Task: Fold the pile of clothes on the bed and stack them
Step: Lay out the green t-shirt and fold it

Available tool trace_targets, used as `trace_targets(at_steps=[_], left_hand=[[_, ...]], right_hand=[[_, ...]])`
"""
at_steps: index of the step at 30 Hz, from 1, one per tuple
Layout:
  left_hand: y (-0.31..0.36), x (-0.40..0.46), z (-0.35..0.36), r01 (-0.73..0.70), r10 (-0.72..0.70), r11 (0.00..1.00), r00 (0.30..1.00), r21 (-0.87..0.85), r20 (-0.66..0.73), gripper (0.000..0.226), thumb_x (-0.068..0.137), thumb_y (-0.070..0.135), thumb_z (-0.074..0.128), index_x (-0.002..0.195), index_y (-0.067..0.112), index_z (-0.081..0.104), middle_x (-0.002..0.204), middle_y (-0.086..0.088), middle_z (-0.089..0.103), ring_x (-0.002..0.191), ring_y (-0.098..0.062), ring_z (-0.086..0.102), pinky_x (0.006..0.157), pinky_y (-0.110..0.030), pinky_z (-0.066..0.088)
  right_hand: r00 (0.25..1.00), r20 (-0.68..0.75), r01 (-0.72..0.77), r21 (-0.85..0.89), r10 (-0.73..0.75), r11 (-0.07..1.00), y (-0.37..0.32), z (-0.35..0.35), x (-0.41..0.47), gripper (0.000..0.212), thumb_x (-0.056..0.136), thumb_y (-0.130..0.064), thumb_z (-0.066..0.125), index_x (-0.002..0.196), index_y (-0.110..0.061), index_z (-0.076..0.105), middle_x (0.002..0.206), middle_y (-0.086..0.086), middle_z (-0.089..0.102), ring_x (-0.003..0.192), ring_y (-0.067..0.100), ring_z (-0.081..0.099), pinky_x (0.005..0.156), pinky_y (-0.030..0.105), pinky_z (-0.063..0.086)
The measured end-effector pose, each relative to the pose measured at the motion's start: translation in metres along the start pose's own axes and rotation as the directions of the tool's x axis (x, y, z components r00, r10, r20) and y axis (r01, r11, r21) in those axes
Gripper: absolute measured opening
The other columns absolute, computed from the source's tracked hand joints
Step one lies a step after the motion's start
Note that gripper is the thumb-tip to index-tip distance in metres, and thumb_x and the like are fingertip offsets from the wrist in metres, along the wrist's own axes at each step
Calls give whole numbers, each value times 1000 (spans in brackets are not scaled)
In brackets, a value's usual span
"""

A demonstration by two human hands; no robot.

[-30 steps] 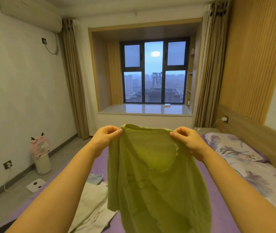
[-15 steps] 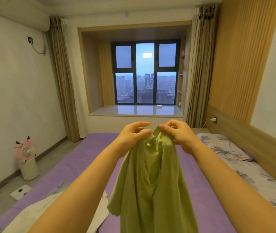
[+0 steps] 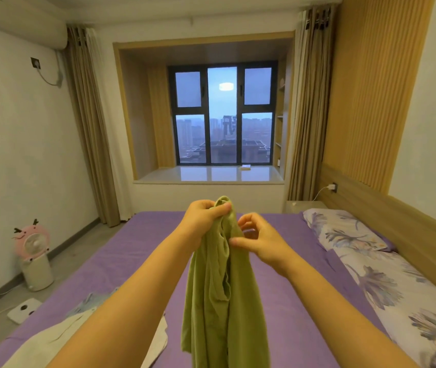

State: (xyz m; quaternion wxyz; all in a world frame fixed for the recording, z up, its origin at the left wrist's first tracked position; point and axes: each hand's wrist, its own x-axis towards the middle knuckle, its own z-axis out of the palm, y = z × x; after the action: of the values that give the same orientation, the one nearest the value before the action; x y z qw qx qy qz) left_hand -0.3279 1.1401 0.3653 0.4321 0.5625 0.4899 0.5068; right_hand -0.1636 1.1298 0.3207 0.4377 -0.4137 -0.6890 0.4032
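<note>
A green shirt (image 3: pixel 224 296) hangs lengthwise in the air above the purple bed (image 3: pixel 291 261), gathered into a narrow bundle. My left hand (image 3: pixel 206 221) pinches both top corners of it together at the top. My right hand (image 3: pixel 258 241) is just to the right of the cloth and a little lower, fingers spread, with thumb and fingertips touching the shirt's edge. A white garment (image 3: pixel 49 338) and a pale blue one (image 3: pixel 89 301) lie on the bed at the lower left, partly hidden by my left arm.
A floral pillow (image 3: pixel 344 232) and a floral quilt (image 3: pixel 408 301) lie along the wooden headboard on the right. On the floor at the left stand a pink fan (image 3: pixel 34 253) and a white scale (image 3: pixel 24 309). A window bay lies beyond the bed.
The shirt was held spread between both hands; the hands came together and the left hand now holds both corners. The right hand has let go of the top and dropped slightly.
</note>
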Motion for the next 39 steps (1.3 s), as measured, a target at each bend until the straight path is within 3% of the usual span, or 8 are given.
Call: trace_targets(at_steps=[6, 13, 18, 26, 28, 32, 35, 39], left_hand=[[0, 6, -29, -17, 18, 992, 1000, 123, -7, 17, 83, 24, 73, 76, 12, 62, 64, -3, 65, 57, -15, 62, 57, -27, 54], [-2, 3, -54, 30, -55, 979, 992, 204, 118, 34, 85, 33, 69, 116, 23, 58, 110, -3, 63, 102, -18, 60, 90, -39, 52], [-1, -4, -64, 63, -74, 985, 995, 160, 64, 35, 88, 1, 45, 119, 15, 51, 114, -9, 50, 91, -19, 53, 72, -28, 49], [-14, -10, -81, 36, -5, 954, 995, 297, -104, 49, 88, -3, 60, 133, 9, 46, 110, -11, 57, 95, -23, 58, 85, -33, 48], [-19, -14, -82, 3, 52, 940, 987, 342, -153, 47, 85, 0, 66, 130, 5, 52, 111, -12, 60, 100, -24, 59, 89, -35, 49], [-32, -24, -87, -9, 136, 895, 957, 446, -254, 23, 84, 14, 71, 106, 6, 70, 94, -7, 68, 90, -21, 60, 82, -36, 50], [-40, -29, -92, -39, 143, 927, 956, 374, -255, 20, 86, 20, 70, 102, 10, 71, 90, -3, 66, 83, -14, 58, 75, -31, 45], [-45, -35, -89, -34, 103, 948, 973, 316, -205, 20, 87, 28, 68, 95, 9, 67, 95, -13, 67, 91, -27, 61, 82, -44, 53]], right_hand=[[977, -188, 110, 44, -100, 993, 5, -6, 2, 8, 85, -10, 68, 82, -17, 71, 79, -1, 71, 73, 6, 63, 72, 24, 53], [940, -287, 199, 23, -184, 980, -19, -35, 18, 11, 93, -19, 58, 89, -24, 67, 81, -8, 64, 70, -5, 59, 63, 9, 47], [959, -242, 150, -13, -149, 989, -23, -45, 22, 10, 94, -23, 58, 91, -23, 67, 86, -8, 65, 82, 6, 58, 70, 18, 47], [932, -334, 135, -42, -141, 990, -8, -70, 9, 13, 95, -22, 56, 97, -15, 67, 85, -4, 66, 75, 4, 59, 62, 12, 48], [918, -372, 123, -53, -134, 991, -4, -75, 5, 16, 95, -23, 56, 99, -12, 67, 84, -2, 66, 73, 3, 60, 58, 10, 47], [899, -419, 91, -116, -131, 989, 3, -86, -8, 19, 97, -24, 52, 102, -12, 66, 93, 3, 65, 85, 14, 59, 72, 23, 48], [881, -455, 60, -166, -130, 984, 7, -94, -23, 15, 97, -23, 52, 98, -18, 65, 90, -2, 64, 84, 12, 57, 71, 24, 46], [856, -512, -18, -175, -75, 984, 14, -96, -48, 11, 95, -27, 55, 95, -25, 66, 89, -5, 65, 84, 13, 59, 70, 26, 47]])
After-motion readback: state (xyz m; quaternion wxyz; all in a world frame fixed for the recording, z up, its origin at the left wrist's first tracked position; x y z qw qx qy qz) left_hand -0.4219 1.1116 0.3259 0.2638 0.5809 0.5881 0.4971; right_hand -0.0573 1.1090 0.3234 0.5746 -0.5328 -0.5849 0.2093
